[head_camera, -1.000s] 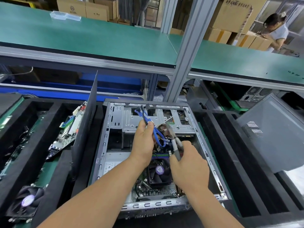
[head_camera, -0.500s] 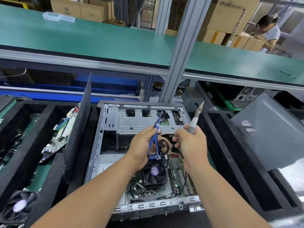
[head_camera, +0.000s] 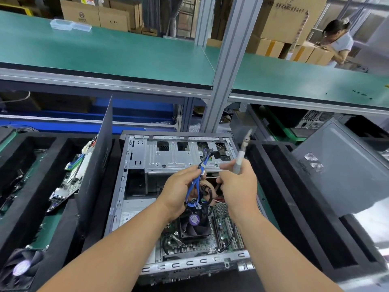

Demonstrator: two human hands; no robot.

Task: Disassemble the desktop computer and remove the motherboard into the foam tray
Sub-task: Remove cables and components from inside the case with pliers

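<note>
My left hand (head_camera: 181,190) and right hand (head_camera: 237,186) are bare, no gloves, rings or watch; both forearms are uncovered, no sleeves in view.

Both hands now sit lower over the open computer case (head_camera: 134,186), nearer the fan (head_camera: 194,223) than a second ago. The left hand (head_camera: 179,192) grips the blue cables (head_camera: 197,182), which a second ago stretched up toward the drive bay at 12 o'clock and now hang bunched in a loop under the palm. The right hand (head_camera: 237,186) has turned the grey-handled tool (head_camera: 241,157): a second ago its tip pointed down into the case beside the cables, and now it points up toward 1 o'clock, clear of the case's rim.
</note>
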